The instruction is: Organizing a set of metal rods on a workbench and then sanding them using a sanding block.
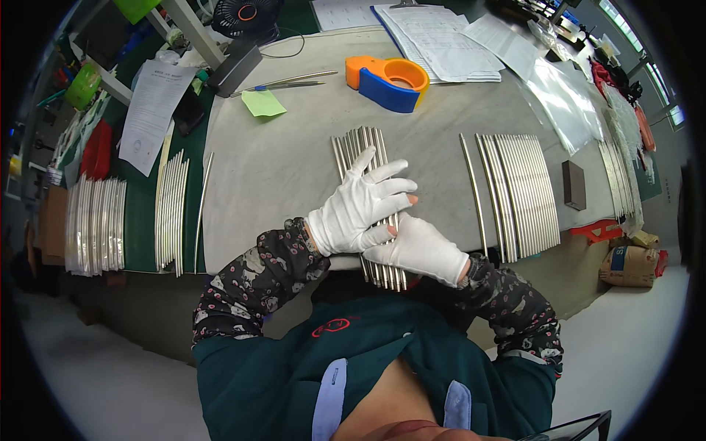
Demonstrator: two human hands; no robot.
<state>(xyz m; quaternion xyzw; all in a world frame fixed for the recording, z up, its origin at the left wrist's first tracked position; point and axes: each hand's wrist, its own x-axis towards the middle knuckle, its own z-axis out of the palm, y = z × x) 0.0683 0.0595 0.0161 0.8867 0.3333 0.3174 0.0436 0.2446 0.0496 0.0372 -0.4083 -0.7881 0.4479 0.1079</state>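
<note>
Rod bundle: a batch of thin metal rods lies side by side on the grey mat at the middle of the bench, its near ends overhanging the front edge.

Left hand, in a white glove, lies flat across the bundle with the fingers spread; its grip is wide and closes on nothing, pressing down only. Right hand, also gloved, is cupped over the near ends of the rods at the front edge. Whether its grip closes around them cannot be told, because the palm hides the fingers.

Procedure for the step in hand, judged as squaring up the bundle:
- Keep the left palm flat and the pressure even, so that no rod rides over its neighbour.
- Push the near ends with the right palm as one face, in line with the rods, not at an angle.
- Hold the overhang short; long free ends are likely to sag and fan out.

A second row of rods lies toward the right edge, apart from the bundle, with a single rod between. More rods rest at the left edge. An orange and blue tape dispenser stands near the far edge, well apart.
</note>
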